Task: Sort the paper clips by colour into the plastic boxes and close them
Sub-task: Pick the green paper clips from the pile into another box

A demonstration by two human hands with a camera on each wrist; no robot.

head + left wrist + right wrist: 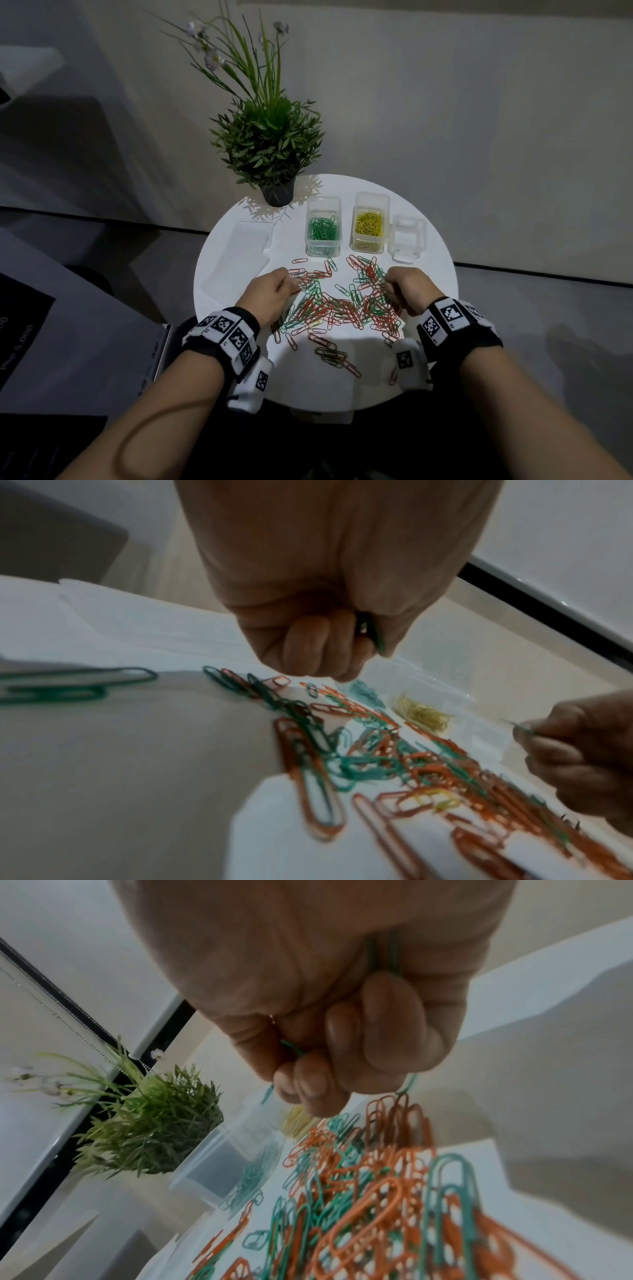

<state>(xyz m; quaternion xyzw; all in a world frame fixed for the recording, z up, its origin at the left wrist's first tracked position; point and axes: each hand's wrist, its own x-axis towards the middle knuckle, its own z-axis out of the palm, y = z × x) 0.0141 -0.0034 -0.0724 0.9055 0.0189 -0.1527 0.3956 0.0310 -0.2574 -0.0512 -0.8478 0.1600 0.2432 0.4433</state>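
A loose heap of red and green paper clips (337, 305) (411, 764) (369, 1191) covers the front of the round white table (424, 260). Behind it stand three clear boxes: one with green clips (323, 228), one with yellow clips (369, 223), one empty (408, 240). My left hand (274, 293) (329, 642) is curled over the heap's left side, gripping green clips (375, 637). My right hand (406, 291) (342, 1056) is curled over the right side, also holding green clips (387, 953).
A potted plant (270, 144) stands at the table's far left edge. Clear box lids (246, 253) lie on the left of the table. A dark box (68, 308) sits beside the table on the left.
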